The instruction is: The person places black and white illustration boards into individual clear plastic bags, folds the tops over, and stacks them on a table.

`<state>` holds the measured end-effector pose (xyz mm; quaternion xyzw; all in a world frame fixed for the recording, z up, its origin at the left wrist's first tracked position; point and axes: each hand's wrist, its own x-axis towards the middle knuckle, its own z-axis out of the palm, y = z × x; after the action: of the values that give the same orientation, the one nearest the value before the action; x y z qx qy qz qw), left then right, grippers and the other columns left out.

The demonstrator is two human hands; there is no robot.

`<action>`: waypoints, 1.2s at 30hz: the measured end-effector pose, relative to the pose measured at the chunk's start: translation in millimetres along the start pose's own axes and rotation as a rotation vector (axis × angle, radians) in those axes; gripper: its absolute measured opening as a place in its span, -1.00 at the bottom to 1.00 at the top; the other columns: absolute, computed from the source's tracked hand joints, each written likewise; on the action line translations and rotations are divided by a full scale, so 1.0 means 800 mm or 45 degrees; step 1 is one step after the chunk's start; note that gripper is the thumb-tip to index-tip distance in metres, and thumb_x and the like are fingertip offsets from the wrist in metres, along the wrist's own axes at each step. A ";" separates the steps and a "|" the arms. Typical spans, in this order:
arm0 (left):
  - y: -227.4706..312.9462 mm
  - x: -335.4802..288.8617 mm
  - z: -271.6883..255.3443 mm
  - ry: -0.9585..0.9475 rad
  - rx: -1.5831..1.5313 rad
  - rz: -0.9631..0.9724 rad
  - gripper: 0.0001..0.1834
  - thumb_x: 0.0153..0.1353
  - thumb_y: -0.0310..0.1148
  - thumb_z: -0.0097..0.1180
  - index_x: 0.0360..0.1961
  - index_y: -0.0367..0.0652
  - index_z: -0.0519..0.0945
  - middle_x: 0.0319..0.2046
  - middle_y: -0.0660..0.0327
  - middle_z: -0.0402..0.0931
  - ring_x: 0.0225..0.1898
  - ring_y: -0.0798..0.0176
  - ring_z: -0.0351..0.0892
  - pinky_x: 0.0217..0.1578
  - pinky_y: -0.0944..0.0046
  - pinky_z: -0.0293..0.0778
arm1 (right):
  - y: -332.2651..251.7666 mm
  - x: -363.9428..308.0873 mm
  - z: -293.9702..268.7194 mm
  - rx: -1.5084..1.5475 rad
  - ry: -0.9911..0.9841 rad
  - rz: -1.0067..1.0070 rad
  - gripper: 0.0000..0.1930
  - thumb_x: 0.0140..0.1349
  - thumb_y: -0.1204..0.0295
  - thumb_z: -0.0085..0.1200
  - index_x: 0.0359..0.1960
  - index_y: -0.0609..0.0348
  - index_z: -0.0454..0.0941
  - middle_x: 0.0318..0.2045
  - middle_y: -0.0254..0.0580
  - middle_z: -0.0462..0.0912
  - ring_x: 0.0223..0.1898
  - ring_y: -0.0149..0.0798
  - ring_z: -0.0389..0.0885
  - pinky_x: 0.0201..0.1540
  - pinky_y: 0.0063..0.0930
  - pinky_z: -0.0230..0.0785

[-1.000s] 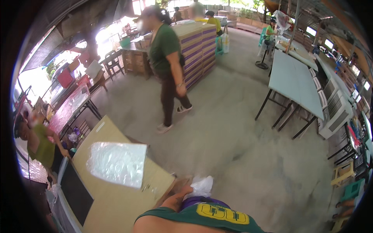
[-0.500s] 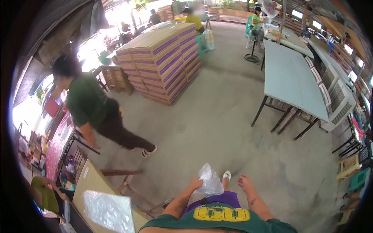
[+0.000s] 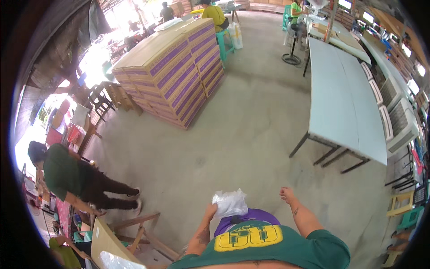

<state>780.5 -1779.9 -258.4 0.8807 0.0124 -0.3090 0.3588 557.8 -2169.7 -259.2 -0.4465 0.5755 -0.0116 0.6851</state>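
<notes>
My left hand (image 3: pixel 211 210) grips the edge of a crumpled clear plastic bag (image 3: pixel 230 203) in front of my purple shorts. The bag looks whitish, and I cannot make out whether anything is inside it. Out to the right, my right hand (image 3: pixel 287 194) hangs over the concrete floor, empty, with its fingers loosely bent and a little apart. At the lower left, another clear plastic sheet or bag (image 3: pixel 117 260) lies on a tan board-topped table (image 3: pixel 107 240).
A tall stack of brown cartons with purple bands (image 3: pixel 179 74) stands ahead. Long pale-blue tables (image 3: pixel 345 98) run along the right. A person in dark green (image 3: pixel 67 172) stands at the left, near the wooden trestle (image 3: pixel 139 224). A stand fan (image 3: pixel 291 58) is farther back.
The view has shifted forward, and the tan table has slid toward the lower left. The person in dark green has gone farther left. The plastic bag stays in my left hand.
</notes>
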 end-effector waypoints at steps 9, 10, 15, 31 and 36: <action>0.126 0.177 -0.068 -0.204 -0.237 -0.191 -0.54 0.05 -0.22 -0.02 -0.20 -0.46 0.54 -0.40 0.04 0.55 -0.33 0.13 0.53 -0.40 0.08 0.41 | -0.079 0.217 0.042 -0.282 -0.188 0.204 -0.82 0.14 0.32 -0.01 -0.34 0.15 0.52 -0.45 -0.21 0.54 -0.37 -0.22 0.54 -0.33 -0.31 0.40; 0.121 0.188 -0.087 -0.192 -0.273 -0.168 -0.55 0.06 -0.20 -0.02 -0.23 -0.45 0.55 -0.44 0.11 0.53 -0.37 0.18 0.50 -0.45 0.08 0.38 | -0.103 0.215 0.077 -0.113 -0.202 0.215 -0.80 0.13 0.29 0.00 -0.42 0.15 0.54 -0.46 -0.20 0.55 -0.36 -0.21 0.55 -0.30 -0.32 0.41; 0.259 0.404 -0.093 -0.171 0.380 -0.119 -0.54 0.03 -0.19 -0.03 -0.29 -0.48 0.54 -0.42 -0.01 0.53 -0.39 0.07 0.52 -0.42 0.03 0.38 | -0.247 0.254 0.151 -0.762 -0.297 -0.152 -0.72 0.13 0.34 0.02 -0.13 0.11 0.51 -0.37 -0.25 0.56 -0.29 -0.31 0.56 -0.21 -0.34 0.39; 0.846 0.775 0.105 -0.113 0.480 0.407 -0.53 0.10 -0.15 -0.14 -0.29 -0.39 0.57 -0.21 -0.28 0.50 -0.16 -0.30 0.50 -0.12 -0.10 0.40 | -0.679 0.607 0.108 0.234 -0.021 0.340 -0.90 0.17 0.39 -0.05 -0.38 0.12 0.47 -0.53 -0.27 0.47 -0.52 -0.28 0.44 -0.49 -0.34 0.26; 0.867 0.870 0.066 0.042 0.196 0.111 -0.49 0.05 -0.18 -0.06 -0.27 -0.55 0.52 -0.35 -0.27 0.55 -0.31 -0.15 0.59 -0.33 -0.02 0.44 | -0.886 0.736 0.094 0.166 -0.028 0.205 -0.87 0.20 0.41 -0.05 -0.25 0.13 0.45 -0.47 -0.30 0.47 -0.46 -0.36 0.48 -0.49 -0.39 0.35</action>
<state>1484.1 -2467.5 -239.4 0.9104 -0.0436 -0.2784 0.3029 1169.2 -2862.9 -278.4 -0.3533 0.5999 0.0107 0.7177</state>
